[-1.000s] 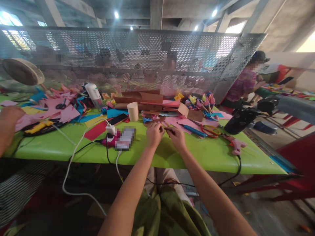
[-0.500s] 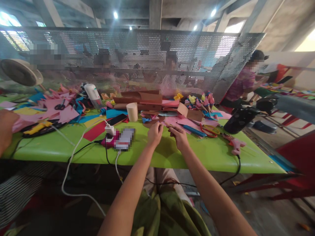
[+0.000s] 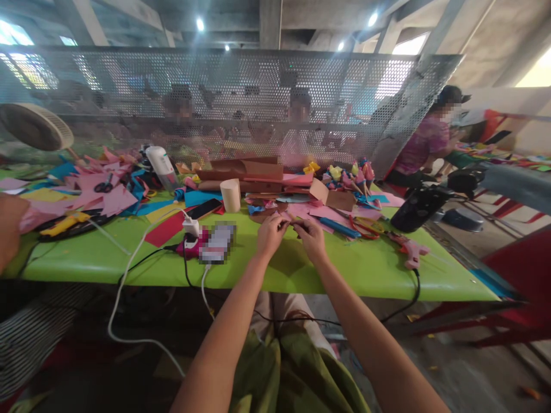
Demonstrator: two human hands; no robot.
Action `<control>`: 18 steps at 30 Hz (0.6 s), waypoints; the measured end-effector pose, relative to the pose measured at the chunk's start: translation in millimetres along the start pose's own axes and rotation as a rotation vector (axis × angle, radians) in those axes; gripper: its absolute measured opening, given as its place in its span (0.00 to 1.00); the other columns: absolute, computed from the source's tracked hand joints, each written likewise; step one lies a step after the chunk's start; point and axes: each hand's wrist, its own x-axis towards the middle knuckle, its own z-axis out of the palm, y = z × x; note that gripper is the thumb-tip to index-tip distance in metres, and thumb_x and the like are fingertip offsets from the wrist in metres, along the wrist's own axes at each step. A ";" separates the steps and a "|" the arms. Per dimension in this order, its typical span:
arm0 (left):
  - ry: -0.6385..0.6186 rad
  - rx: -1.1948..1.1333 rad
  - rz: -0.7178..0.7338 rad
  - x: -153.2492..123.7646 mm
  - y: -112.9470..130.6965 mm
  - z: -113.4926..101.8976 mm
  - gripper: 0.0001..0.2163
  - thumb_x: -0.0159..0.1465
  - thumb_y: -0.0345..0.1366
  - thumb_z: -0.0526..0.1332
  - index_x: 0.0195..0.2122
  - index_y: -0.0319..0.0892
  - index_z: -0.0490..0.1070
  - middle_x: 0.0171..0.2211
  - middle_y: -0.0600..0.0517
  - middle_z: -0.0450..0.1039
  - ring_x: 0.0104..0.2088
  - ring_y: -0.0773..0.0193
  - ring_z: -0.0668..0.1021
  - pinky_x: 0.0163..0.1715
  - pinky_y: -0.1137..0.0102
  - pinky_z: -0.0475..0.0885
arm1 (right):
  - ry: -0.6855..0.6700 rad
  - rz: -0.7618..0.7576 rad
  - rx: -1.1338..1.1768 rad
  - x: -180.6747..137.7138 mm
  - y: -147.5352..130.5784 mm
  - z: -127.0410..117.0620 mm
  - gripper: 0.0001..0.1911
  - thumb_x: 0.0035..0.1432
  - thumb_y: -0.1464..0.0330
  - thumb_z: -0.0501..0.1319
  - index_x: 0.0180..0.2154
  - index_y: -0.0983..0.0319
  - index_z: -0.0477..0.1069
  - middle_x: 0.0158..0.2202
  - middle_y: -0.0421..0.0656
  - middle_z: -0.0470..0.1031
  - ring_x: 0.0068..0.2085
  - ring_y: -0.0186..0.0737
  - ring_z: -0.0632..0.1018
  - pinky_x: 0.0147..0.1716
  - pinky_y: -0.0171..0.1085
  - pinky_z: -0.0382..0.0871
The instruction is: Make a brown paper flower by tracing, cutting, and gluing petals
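Head view: working before a perforated metal screen (image 3: 241, 71), over a green-covered table (image 3: 372, 267), hemmed in ahead by brown paper sheets (image 3: 258, 170) and flanked by a pink glue gun (image 3: 414, 252) and a phone (image 3: 216, 244); apparently busy with fine fingertip work, pinching between left hand (image 3: 270, 235) and right hand (image 3: 312, 236), with fingertips closed, a small dark piece (image 3: 290, 222) too tiny to identify, likely calling next for steady precision.

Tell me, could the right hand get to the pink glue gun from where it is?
Probably yes: bare green tabletop lies between the right hand and the pink glue gun, and nothing seems to block a sideways reach, though that hand's fingers curl close to the left hand.
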 end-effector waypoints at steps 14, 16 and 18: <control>-0.011 0.047 0.028 -0.5 5.5 -1.0 0.06 0.61 0.26 0.64 0.33 0.45 0.74 0.34 0.50 0.76 0.40 0.59 0.79 0.43 0.68 0.73 | -0.002 -0.086 -0.119 -1.7 -4.2 -0.7 0.06 0.50 0.64 0.64 0.29 0.55 0.80 0.27 0.40 0.75 0.31 0.42 0.72 0.34 0.40 0.63; 0.007 0.063 0.017 -1.3 6.4 -1.0 0.07 0.59 0.24 0.64 0.33 0.45 0.73 0.34 0.50 0.76 0.40 0.59 0.78 0.43 0.67 0.72 | -0.004 -0.075 -0.100 -2.0 -4.6 -0.1 0.06 0.49 0.64 0.65 0.29 0.55 0.81 0.28 0.40 0.76 0.33 0.43 0.73 0.36 0.41 0.65; 0.032 0.079 -0.001 -2.1 7.0 -2.0 0.07 0.60 0.24 0.62 0.33 0.45 0.72 0.34 0.49 0.75 0.40 0.58 0.78 0.44 0.66 0.72 | -0.004 -0.050 -0.067 -2.0 -4.3 0.5 0.06 0.48 0.64 0.66 0.30 0.55 0.81 0.29 0.41 0.77 0.33 0.43 0.73 0.36 0.40 0.66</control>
